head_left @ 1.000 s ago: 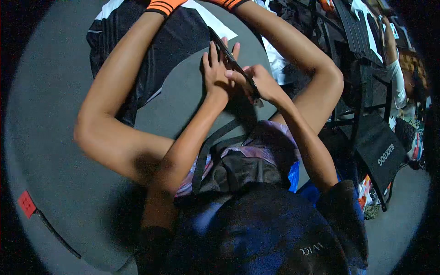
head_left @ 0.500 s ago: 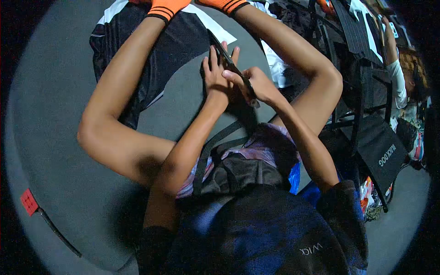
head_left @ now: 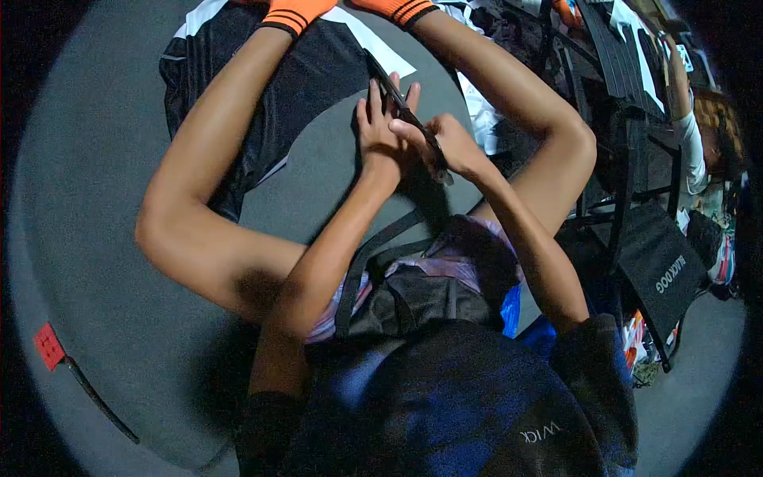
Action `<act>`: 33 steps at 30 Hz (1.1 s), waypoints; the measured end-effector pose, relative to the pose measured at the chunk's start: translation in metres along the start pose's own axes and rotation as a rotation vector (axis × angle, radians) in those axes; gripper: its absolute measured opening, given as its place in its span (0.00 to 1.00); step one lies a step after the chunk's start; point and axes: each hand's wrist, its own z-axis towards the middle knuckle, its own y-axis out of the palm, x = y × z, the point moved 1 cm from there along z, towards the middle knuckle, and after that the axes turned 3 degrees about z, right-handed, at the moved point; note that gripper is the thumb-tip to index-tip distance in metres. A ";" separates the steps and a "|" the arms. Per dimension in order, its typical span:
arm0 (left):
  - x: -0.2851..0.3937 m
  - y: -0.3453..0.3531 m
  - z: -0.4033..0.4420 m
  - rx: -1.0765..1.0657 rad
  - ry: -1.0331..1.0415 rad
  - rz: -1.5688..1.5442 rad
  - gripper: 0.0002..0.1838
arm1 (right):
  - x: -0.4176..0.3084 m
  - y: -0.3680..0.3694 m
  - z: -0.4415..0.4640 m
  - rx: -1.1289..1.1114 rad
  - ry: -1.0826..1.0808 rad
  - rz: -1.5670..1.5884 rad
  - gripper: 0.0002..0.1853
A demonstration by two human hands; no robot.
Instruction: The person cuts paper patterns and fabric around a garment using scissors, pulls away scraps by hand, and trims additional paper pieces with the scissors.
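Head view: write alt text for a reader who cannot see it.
A seated person holds a thin, dark object in the right hand, slanting across the spread left hand. Bent legs in orange socks frame them on a gray surface, near dark cloth.

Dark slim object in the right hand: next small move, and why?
I'd probably tilt the dark slim object slightly away from the left hand: seen from above, its length crosses that hand's spread fingers, while the right hand grips only its lower part. Contact can't be told.
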 end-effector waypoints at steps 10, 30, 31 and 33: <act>0.003 -0.002 -0.001 -0.006 -0.011 -0.017 0.33 | -0.017 -0.007 -0.003 -0.045 0.064 0.079 0.38; -0.001 0.003 -0.002 0.007 0.024 0.013 0.38 | -0.018 -0.011 0.007 -0.062 0.099 0.046 0.43; -0.001 0.003 -0.003 0.019 0.026 -0.006 0.38 | -0.022 -0.013 0.006 -0.084 0.121 0.071 0.43; -0.001 0.003 -0.004 0.034 0.029 -0.025 0.38 | -0.024 -0.012 0.005 -0.104 0.143 0.096 0.42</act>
